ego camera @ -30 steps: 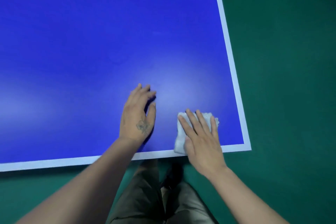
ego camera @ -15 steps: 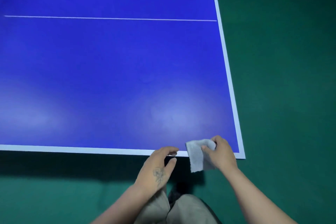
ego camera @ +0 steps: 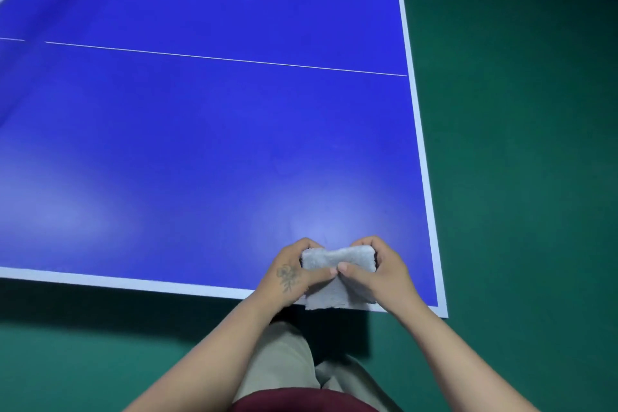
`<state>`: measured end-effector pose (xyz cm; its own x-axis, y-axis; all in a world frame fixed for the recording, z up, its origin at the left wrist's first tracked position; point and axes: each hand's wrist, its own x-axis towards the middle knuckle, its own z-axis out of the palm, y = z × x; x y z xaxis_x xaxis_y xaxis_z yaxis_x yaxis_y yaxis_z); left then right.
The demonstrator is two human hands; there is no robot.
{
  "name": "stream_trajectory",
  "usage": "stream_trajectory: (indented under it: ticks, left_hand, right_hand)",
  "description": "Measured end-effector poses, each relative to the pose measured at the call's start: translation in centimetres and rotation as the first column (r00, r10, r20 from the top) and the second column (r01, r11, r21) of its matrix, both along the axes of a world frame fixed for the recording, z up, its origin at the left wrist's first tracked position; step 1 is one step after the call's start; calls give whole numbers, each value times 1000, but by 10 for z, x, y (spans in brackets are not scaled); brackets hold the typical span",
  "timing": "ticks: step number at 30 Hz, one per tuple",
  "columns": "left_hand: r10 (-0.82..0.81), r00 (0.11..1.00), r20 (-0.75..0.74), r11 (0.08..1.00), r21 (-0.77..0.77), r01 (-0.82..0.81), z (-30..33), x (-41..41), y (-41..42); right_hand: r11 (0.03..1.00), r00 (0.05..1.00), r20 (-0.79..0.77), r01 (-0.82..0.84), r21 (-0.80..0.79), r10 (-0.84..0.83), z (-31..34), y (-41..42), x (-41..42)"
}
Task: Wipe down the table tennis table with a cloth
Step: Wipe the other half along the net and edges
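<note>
Your left hand (ego camera: 294,273), marked with a small flower tattoo on its back, and your right hand (ego camera: 381,269) both grip a small, white, fluffy terry cloth (ego camera: 337,259). On each hand the fingers curl over the far side of the cloth and the thumb presses on the near side, so the two thumbs almost meet in the middle. The cloth is bunched between your hands, and a loose flap hangs down below them.

You hold it over the near right corner of the blue table tennis table (ego camera: 207,144), just inside its white border. Whether the cloth touches the tabletop cannot be told. A thin white line crosses the table well beyond your hands. Dark green floor (ego camera: 521,150) surrounds the table. Your beige trousers (ego camera: 284,361) show below your forearms.
</note>
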<state>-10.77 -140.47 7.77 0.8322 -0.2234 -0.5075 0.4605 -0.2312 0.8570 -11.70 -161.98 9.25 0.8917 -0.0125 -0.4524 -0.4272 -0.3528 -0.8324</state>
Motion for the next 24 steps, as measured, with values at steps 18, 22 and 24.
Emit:
stream_trajectory:
  ticks: [18, 22, 24]
  left_hand:
    - [-37, 991, 126, 984, 176, 15, -110, 200, -26]
    - [56, 988, 146, 978, 193, -83, -119, 217, -15]
    - [174, 975, 140, 964, 178, -198, -120, 223, -5]
  right_hand:
    - [666, 980, 81, 183, -723, -181, -131, 34, 242]
    - [561, 967, 197, 254, -788, -161, -147, 53, 220]
    - [592, 977, 155, 212, -778, -146, -153, 69, 201]
